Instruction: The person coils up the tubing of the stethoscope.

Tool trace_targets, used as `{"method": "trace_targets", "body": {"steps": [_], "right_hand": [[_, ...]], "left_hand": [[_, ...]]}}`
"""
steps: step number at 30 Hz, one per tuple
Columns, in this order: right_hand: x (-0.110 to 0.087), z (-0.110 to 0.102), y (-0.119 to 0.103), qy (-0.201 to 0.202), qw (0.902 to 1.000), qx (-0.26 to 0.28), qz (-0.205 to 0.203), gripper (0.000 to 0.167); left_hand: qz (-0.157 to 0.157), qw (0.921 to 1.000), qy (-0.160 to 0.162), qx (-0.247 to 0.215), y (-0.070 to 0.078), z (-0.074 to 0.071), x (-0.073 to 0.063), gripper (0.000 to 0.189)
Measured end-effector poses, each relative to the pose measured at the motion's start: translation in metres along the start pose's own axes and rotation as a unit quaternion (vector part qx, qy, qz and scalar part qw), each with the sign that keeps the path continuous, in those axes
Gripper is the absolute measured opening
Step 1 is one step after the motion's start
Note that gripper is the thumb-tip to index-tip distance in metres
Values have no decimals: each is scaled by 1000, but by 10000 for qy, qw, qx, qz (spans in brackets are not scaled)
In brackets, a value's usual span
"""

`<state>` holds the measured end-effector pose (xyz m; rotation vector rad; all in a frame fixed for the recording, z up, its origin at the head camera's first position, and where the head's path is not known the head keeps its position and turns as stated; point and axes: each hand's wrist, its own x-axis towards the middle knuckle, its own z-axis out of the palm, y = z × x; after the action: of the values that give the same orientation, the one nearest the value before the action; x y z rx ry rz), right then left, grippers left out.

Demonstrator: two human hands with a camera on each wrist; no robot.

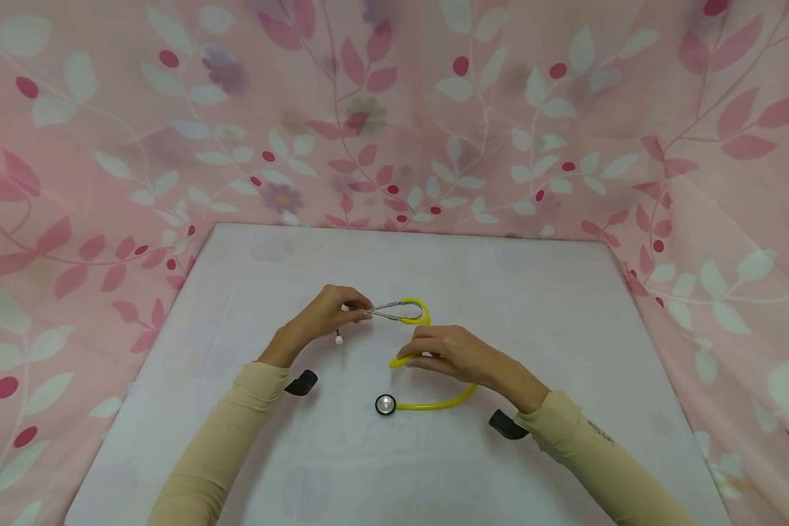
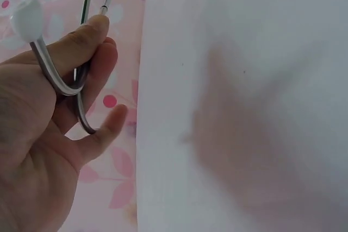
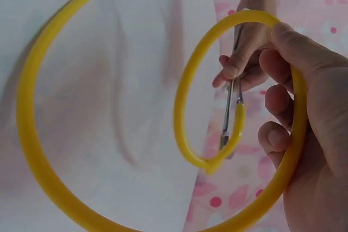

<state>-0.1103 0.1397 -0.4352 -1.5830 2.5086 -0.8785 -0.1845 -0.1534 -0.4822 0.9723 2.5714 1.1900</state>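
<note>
A stethoscope with yellow tubing (image 1: 437, 406) and metal ear tubes (image 1: 386, 313) is between both hands. My left hand (image 1: 332, 314) pinches the crossed ear tubes between thumb and fingers, above the table. One white ear tip (image 2: 27, 20) sticks out by the thumb in the left wrist view. My right hand (image 1: 456, 352) grips the yellow tubing, which bends into a loop (image 3: 182, 96) in the right wrist view. From that hand the tubing curves round to the round chest piece (image 1: 385, 405), silver with a black rim, low at the table's middle.
The table (image 1: 342, 467) has a pale cloth with faint spots. Pink curtains with leaf patterns (image 1: 394, 109) surround its back and sides. A black wrist piece (image 1: 301, 383) sits at the left cuff, another (image 1: 508, 425) at the right cuff.
</note>
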Motion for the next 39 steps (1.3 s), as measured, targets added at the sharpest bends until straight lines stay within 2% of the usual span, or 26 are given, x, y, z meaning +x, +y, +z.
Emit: {"method": "trace_targets", "body": {"steps": [7,12,18,22,25,29,34,39], "right_hand": [[18,-13,-3,-55,10000,47,-4,19],[30,-23,0,67,9999,30,-71,20],[37,-37,10,111,9998,-114,-112,22],[38,-49,19,117,9999,-63,-2,22],[39,-57,25,151,9995,232,160,22],[41,-59,33,312,9948,890,377,19],[41,-50,44,680,9836,1470,796,16],[37,-36,55,958,9681,1969,1217,17]], "left_hand": [[487,9988,19,34,9,11,3,18],[772,9969,-31,111,18,18,5,17],[961,9951,-113,209,31,21,5,17],[1112,9936,-122,179,39,20,2,18],[1232,9922,-113,138,44,19,0,19],[1409,9899,-24,144,53,17,-1,21],[1613,9864,174,247,63,14,-3,22],[1552,9863,488,261,70,10,-5,24]]}}
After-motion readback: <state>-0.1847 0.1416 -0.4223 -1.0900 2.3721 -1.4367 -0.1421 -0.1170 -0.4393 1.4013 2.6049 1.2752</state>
